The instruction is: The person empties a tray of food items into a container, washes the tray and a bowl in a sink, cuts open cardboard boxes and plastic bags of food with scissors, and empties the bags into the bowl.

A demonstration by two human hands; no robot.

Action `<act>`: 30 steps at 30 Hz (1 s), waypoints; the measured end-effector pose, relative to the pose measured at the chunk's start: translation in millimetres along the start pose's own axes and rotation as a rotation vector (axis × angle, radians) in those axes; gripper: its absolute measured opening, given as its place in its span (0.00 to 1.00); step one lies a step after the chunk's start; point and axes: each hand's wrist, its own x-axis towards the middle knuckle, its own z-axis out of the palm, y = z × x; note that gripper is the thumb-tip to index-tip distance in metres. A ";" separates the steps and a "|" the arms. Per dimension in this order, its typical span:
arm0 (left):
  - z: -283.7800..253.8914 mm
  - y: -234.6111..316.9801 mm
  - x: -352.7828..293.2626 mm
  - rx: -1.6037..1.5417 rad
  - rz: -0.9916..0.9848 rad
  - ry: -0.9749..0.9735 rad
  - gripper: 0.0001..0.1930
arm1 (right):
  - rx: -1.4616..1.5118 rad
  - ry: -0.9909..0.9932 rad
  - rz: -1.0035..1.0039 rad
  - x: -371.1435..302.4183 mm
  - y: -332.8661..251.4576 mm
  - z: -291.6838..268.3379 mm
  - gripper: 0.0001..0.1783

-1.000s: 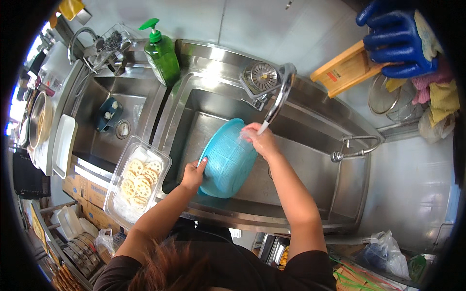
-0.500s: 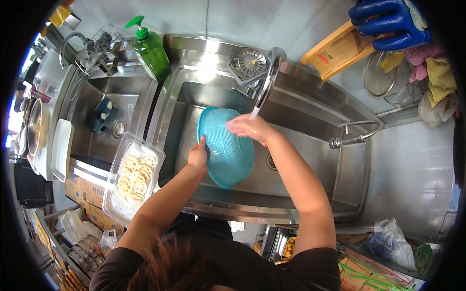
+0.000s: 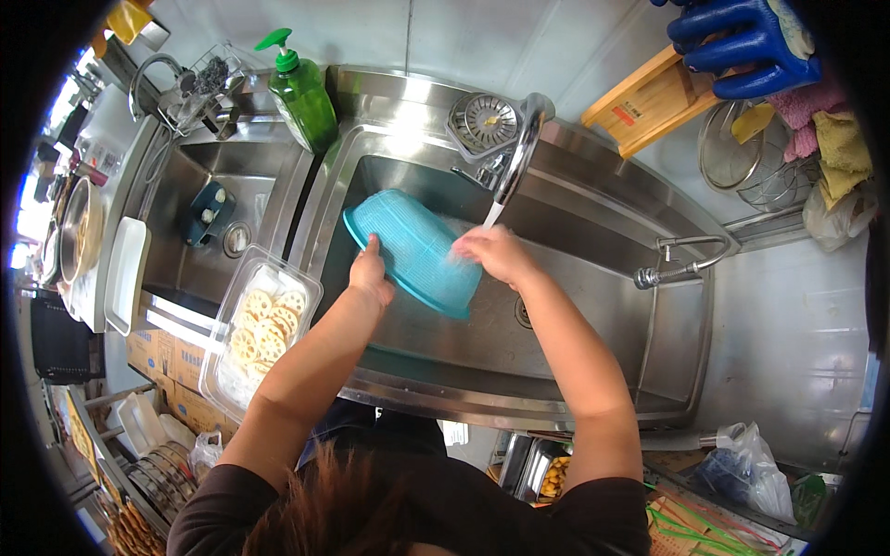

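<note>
A turquoise plastic strainer basket (image 3: 408, 243) is tilted over the large steel sink (image 3: 584, 306), its finely slotted outer side turned up. My left hand (image 3: 370, 271) grips it by the near-left rim, thumb on the outside and the other fingers hidden behind. At its right side is my right hand (image 3: 493, 255), under the tap (image 3: 521, 153), with water running down onto or just beside it. Motion smears those fingers, so I cannot tell whether they press on the basket.
Left of the sink, a clear tray of lotus root slices (image 3: 269, 324) rests by the near edge. A green pump bottle (image 3: 304, 102) stands behind the divider of a smaller sink (image 3: 190, 264). Blue gloves (image 3: 742, 46) and wire strainers (image 3: 732, 153) hang at the right.
The basket has turned and tipped, its lower end swinging to the right and upward. My left hand still holds the rim, and my right hand has shifted slightly right and nearer.
</note>
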 end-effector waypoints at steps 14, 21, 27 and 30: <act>-38.4 24.7 -35.4 0.271 0.205 -0.348 0.19 | -0.639 0.321 -0.128 -4.7 -1.5 -7.3 0.13; -65.5 0.0 -29.9 0.686 0.393 -0.443 0.14 | -0.259 0.383 -0.333 14.0 -21.9 5.7 0.09; -87.0 6.5 -21.4 0.595 0.382 -0.428 0.18 | 0.072 0.303 -0.097 25.6 -6.5 -1.4 0.11; -90.7 7.4 -24.8 0.642 0.402 -0.422 0.18 | -0.097 0.390 -0.153 20.8 -14.2 1.9 0.12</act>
